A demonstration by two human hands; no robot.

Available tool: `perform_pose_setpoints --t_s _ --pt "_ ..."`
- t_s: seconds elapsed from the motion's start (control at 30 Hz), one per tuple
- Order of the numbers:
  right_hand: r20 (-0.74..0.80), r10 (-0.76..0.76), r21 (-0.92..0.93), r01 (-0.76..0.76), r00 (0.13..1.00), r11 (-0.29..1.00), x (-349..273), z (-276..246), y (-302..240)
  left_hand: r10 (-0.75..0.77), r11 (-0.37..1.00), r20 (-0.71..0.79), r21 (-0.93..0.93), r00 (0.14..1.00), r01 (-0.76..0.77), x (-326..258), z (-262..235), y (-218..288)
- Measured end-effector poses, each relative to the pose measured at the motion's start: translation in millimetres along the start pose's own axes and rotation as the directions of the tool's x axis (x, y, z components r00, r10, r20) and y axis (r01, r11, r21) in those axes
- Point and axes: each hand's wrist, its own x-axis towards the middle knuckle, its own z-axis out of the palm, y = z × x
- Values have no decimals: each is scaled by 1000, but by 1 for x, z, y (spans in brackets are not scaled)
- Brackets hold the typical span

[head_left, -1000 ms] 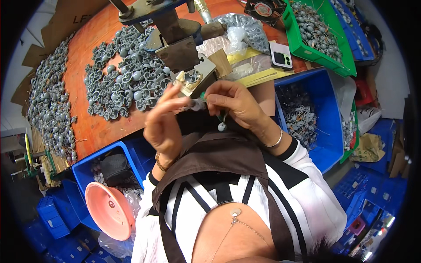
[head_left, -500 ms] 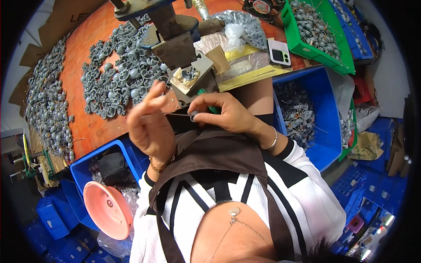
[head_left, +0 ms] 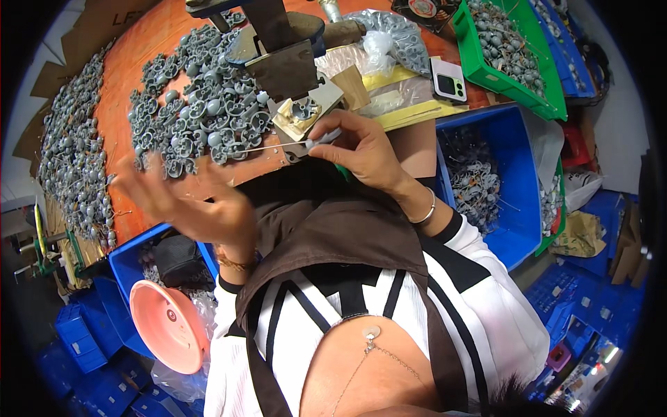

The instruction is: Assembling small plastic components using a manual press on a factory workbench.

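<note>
My right hand (head_left: 365,149) pinches a small grey plastic part (head_left: 324,139) between thumb and fingers. From that part a thin straight wire (head_left: 267,147) sticks out to the left. My left hand (head_left: 198,212), smeared by motion, is open with its fingers apart, close to the table's front edge. Just beyond my right fingertips stands a bench press (head_left: 281,69) with a pale, metallic-looking fixture (head_left: 295,119) at its base. A grey piece (head_left: 304,110) sits in that fixture. To its left lies a heap of grey plastic pieces (head_left: 201,104), some cup-shaped, some domed.
Another heap of grey parts with wires (head_left: 76,160) lines the far left of the orange table (head_left: 128,83). A phone (head_left: 448,82) lies at the right. Blue bins (head_left: 524,201), a green tray (head_left: 511,87) and a pink basin (head_left: 163,326) surround the table.
My left hand has swung left and turned more open, away from the wire. My right hand has lifted the grey part up toward the press, bringing the wire over the table edge.
</note>
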Motion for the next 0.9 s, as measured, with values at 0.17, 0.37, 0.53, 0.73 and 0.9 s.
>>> perform_pose_setpoints --t_s 0.17,0.37,0.53,0.73,0.9 --pt "212 -136 -177 175 968 969 3 -1 -8 36 747 792 -426 610 510 -29 5 12" --pt "-80 -11 -321 -15 997 947 3 -1 0 -107 557 862 -360 495 749 -46 23 10" --pt "-141 -268 -707 92 953 701 16 1 23 -219 597 790 -355 572 719 -64 52 1" --pt "-94 -209 -838 36 973 544 20 -2 22 -193 647 773 -362 604 671 -65 71 -2" --pt "-179 -68 -552 -43 982 833 47 -56 1 8 695 790 -445 613 565 -53 77 -17"
